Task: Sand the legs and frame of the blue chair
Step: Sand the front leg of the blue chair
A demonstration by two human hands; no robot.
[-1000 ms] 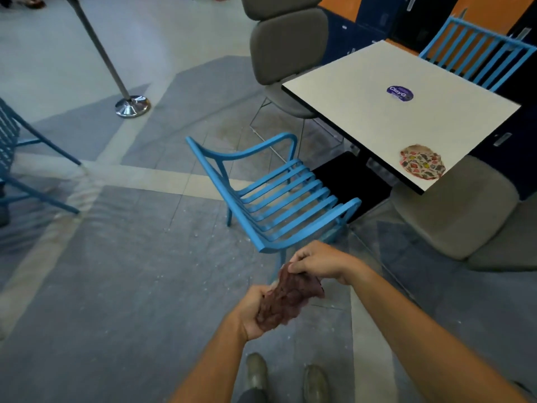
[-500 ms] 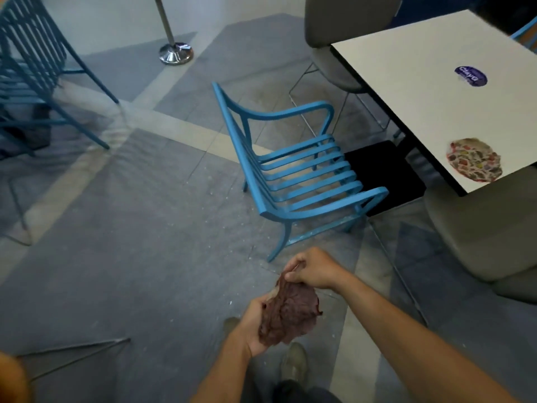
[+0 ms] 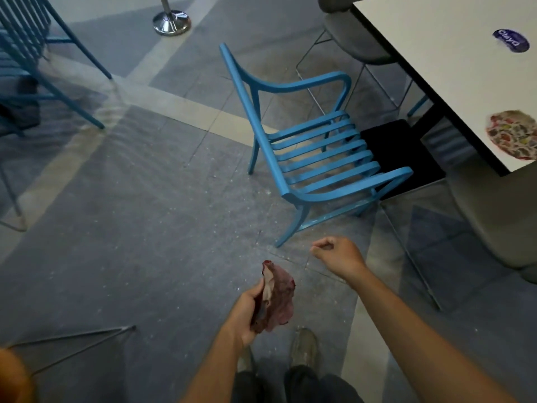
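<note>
A blue slatted chair [image 3: 316, 158] stands on the floor ahead of me, its seat facing the white table. Its near front leg [image 3: 290, 228] shows pale worn patches. My left hand [image 3: 247, 312] holds a crumpled reddish-brown sheet of sandpaper [image 3: 276, 298] low in front of me, short of the chair. My right hand [image 3: 334, 253] hovers just below that near leg, fingers curled into a loose fist with nothing in it, not touching the chair.
A white table [image 3: 436, 68] with a round patterned pad [image 3: 513, 135] stands at the right, grey padded chairs around it. Another blue chair [image 3: 32, 62] is at the far left, a chrome post base [image 3: 171, 23] behind. My shoes [image 3: 303, 344] are below.
My right hand has let go of the sandpaper and moved up and right toward the chair leg. The sandpaper stays in my left hand. The view has shifted closer to the chair.
</note>
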